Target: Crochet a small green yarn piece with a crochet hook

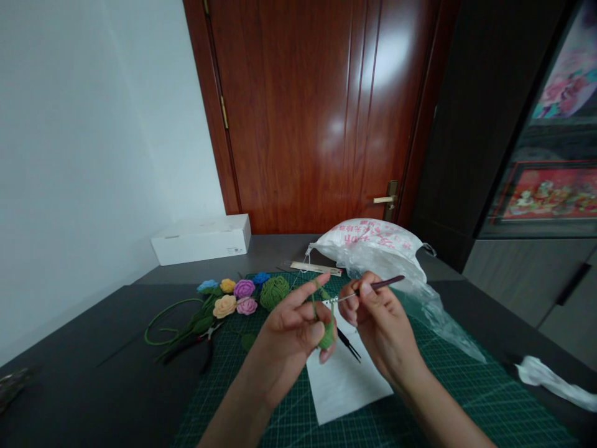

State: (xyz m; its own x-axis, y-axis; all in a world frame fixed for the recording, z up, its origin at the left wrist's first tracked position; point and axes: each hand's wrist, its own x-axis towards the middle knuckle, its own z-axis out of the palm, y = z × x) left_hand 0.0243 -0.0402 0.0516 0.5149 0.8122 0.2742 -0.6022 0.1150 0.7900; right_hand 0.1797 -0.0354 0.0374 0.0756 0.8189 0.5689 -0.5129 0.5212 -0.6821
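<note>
My left hand (298, 323) pinches a small green crochet piece (328, 336) between thumb and fingers. Its index finger is raised, with green yarn running down from it. In my right hand (375, 320) is a crochet hook (388, 282) with a dark purple handle. The hook's thin metal shaft points left and its tip is at the green yarn above the piece; the exact loop is too small to make out. Behind my left hand lies a green yarn ball (275, 293). Below both hands is a white paper sheet (347, 386) with dark tweezers (349, 346) on it.
A green cutting mat (252, 398) covers the middle of the dark table. Crocheted flowers (225, 306) and pliers (208, 339) lie to the left. At the back stand a white box (203, 239) and a white plastic bag (373, 246). A white crumpled item (555, 382) lies far right.
</note>
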